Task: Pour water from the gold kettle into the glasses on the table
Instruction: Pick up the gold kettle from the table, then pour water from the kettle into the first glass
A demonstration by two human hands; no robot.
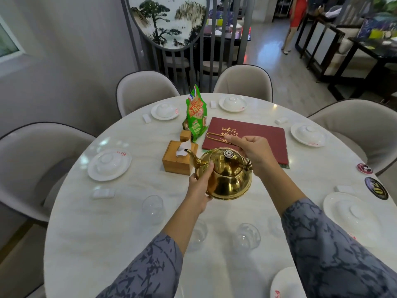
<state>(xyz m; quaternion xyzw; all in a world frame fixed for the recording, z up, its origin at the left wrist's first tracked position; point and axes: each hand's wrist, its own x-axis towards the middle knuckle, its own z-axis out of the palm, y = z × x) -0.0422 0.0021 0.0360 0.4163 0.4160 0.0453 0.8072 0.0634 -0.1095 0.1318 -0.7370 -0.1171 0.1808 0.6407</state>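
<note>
A shiny gold kettle (228,179) is upright over the middle of the round marble table (107,244), its spout pointing left. My left hand (199,186) cups the kettle's left side and lower edge. My right hand (251,151) is closed on the thin gold loop handle behind the lid. Clear stemless glasses stand nearer to me: one at the left (153,206), one partly hidden by my left forearm (200,233), one between my arms (247,235). All look empty. Another glass edge shows beside my right sleeve.
A wooden tissue box (177,161) sits just left of the spout, with a green snack bag (195,117) behind it and a red menu (253,134) under my right hand. White plates with upturned bowls ring the table. Beige chairs surround it.
</note>
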